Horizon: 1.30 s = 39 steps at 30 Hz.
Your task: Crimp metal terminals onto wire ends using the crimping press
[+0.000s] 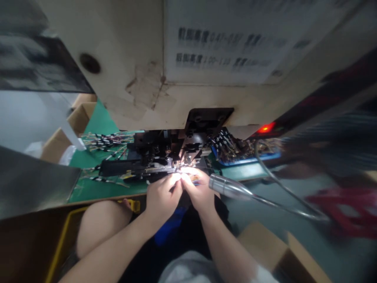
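Near the centre of the frame, the left hand [161, 200] and right hand [198, 192] hold a clenched, pinching grip on a thin bunch of coloured wires [194, 180], their fingertips almost touching just before the black head of what looks like a wire-crimping machine [165, 151]. A gooseneck lamp [226, 186] at right points toward them, apparently to light such fine work. Striped wire bundles [107, 141] lie within reach on a green table mat [85, 192] at left, and more wires sit in a blue tray [250, 160] at right.

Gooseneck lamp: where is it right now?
In the head view, the lamp's metal head sits low and right of center, just right of the right hand and pointing toward it, with its flexible neck trailing off to the right.
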{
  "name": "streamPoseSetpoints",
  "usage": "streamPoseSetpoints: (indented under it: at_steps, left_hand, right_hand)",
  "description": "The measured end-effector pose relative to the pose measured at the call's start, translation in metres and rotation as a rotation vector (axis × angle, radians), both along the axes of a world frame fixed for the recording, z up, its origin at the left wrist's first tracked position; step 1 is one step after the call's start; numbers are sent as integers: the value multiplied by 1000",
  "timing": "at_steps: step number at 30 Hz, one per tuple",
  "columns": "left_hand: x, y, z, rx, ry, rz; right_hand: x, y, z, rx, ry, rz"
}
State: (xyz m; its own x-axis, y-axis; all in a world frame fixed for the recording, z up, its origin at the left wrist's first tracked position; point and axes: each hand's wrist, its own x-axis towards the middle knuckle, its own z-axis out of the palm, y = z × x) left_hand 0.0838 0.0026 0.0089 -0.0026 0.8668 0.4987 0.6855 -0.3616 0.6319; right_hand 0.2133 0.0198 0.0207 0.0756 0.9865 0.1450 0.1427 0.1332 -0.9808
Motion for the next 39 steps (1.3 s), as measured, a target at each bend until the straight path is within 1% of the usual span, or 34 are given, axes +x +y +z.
streamPoseSetpoints:
  at_steps: [4,10,15,17,20,22,29,36,39]
  left_hand:
    - [-1,0,-1,6,-13,-12]
    - [-2,-1,2,-32,-17,-51]
    - [0,-1,4,-87,-20,-83]
    - [0,-1,4,-83,-25,-78]
    - [0,0,4,-39,-17,-59]
    - [0,0,4,-13,-8,-52]
    - [0,3,5,14,23,-15]
    - [0,3,4,-2,49,-2]
    - [0,3,4,-13,59,-1]
  right_hand:
    - [0,-2,-1,-2,-25,-40]
    - [1,-1,2,14,-31,-2]
    - [2,-1,2,49,-87,-54]
    - [2,-1,1,39,-63,-42]
    - [3,0,0,-15,8,24]
    - [3,1,1,-38,33,44]
    - [2,3,2,-33,65,27]
    - [0,2,0,-48,77,3]
    - [0,2,0,-25,79,8]
